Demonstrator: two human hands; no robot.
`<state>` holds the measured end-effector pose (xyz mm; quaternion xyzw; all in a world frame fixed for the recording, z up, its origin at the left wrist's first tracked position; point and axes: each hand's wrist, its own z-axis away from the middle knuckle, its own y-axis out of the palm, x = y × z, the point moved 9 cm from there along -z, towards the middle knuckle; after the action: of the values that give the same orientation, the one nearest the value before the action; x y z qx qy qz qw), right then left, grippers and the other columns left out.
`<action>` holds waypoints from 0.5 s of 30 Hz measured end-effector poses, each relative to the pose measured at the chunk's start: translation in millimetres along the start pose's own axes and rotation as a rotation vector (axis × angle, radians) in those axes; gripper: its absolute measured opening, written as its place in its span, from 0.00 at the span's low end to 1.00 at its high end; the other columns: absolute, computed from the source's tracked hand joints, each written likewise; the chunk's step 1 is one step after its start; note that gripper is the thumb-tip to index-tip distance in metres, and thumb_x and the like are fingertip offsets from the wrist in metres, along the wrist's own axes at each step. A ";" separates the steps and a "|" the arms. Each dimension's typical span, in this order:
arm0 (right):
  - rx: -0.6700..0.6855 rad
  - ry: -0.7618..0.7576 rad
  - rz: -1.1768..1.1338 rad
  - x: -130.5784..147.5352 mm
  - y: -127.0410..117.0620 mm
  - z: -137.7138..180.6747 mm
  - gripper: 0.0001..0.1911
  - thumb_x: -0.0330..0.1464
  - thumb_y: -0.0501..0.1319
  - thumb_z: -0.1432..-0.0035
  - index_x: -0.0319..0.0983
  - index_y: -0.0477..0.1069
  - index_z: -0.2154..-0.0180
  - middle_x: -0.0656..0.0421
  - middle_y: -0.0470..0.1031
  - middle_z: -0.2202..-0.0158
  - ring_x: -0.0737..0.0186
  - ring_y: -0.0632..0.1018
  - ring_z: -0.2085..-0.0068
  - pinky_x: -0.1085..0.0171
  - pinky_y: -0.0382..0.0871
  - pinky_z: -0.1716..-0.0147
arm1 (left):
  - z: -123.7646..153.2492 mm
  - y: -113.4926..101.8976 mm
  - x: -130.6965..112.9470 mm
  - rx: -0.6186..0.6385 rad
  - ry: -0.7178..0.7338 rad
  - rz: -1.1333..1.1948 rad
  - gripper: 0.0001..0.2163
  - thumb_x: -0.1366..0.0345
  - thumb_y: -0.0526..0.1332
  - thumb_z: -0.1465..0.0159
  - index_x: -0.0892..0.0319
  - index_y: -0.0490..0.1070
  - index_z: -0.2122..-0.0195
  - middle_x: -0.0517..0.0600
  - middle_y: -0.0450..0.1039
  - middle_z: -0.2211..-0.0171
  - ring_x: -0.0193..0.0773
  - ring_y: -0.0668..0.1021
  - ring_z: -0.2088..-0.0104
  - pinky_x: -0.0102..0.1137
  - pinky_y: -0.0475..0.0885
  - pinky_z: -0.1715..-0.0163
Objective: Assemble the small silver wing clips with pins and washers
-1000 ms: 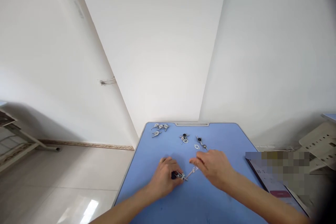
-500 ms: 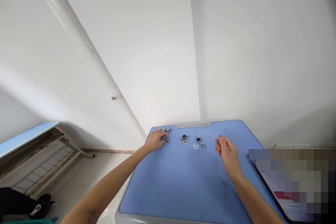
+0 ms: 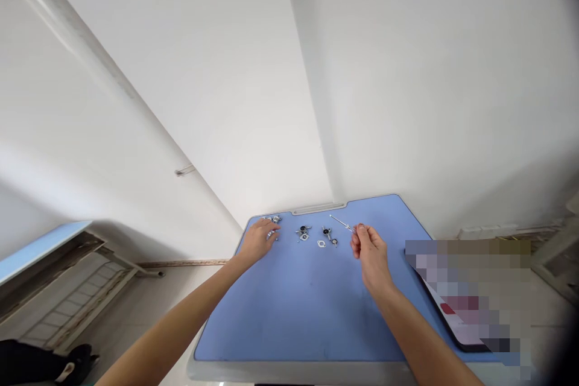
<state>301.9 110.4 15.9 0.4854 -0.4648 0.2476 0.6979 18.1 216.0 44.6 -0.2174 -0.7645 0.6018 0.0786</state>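
Observation:
My left hand (image 3: 259,241) is at the far left of the blue tabletop (image 3: 307,307), its thumb and fingers curled round a small metal fitting (image 3: 272,233) that they partly hide. In my right hand (image 3: 371,253) a thin screwdriver (image 3: 340,221) is gripped by its handle, with the shaft pointing up and left, away from me. Between the hands lie a metal fitting with a black round centre (image 3: 303,230) and another like it (image 3: 326,232). A flat two-holed plate (image 3: 321,243) and a small round-headed part (image 3: 334,242) lie just in front of the second one.
More metal fittings (image 3: 275,218) sit beyond my left hand, near the table's back edge. A dark-edged flat device (image 3: 446,316), partly blurred out, lies along the right side. White walls stand behind the table. Another desk (image 3: 45,247) is at the left.
The view has shifted, so the table and hands appear further left. My left fingers now surround the fitting more closely. The screwdriver stays in my right hand.

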 end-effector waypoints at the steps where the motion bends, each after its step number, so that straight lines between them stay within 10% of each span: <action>1: -0.021 0.017 -0.016 -1.9 -1.8 -1.5 0.19 0.48 0.64 0.50 0.41 0.64 0.71 0.66 0.62 0.77 0.71 0.62 0.76 0.70 0.54 0.79 | -2.2 5.2 -9.5 0.019 0.023 0.018 0.10 0.65 0.58 0.36 0.54 0.76 0.56 0.50 0.76 0.57 0.43 0.75 0.53 0.35 0.71 0.53; 7: -0.090 0.048 0.036 -12.8 -5.4 4.1 0.15 0.45 0.60 0.51 0.40 0.64 0.74 0.67 0.62 0.81 0.71 0.62 0.79 0.69 0.53 0.81 | -16.0 40.9 -57.2 0.087 0.151 0.134 0.17 0.57 0.60 0.38 0.55 0.74 0.49 0.52 0.73 0.48 0.48 0.71 0.47 0.41 0.66 0.44; 15: -0.078 0.078 0.078 -26.6 -1.5 6.3 0.10 0.40 0.55 0.47 0.40 0.64 0.73 0.67 0.64 0.81 0.70 0.63 0.78 0.69 0.55 0.78 | -9.6 73.4 -50.2 0.140 0.168 0.204 0.19 0.53 0.53 0.36 0.54 0.75 0.50 0.52 0.74 0.51 0.50 0.73 0.52 0.41 0.72 0.56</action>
<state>288.6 106.9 -7.9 0.4295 -0.4648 0.2752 0.7237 84.1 216.4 -15.8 -0.3375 -0.6853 0.6382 0.0960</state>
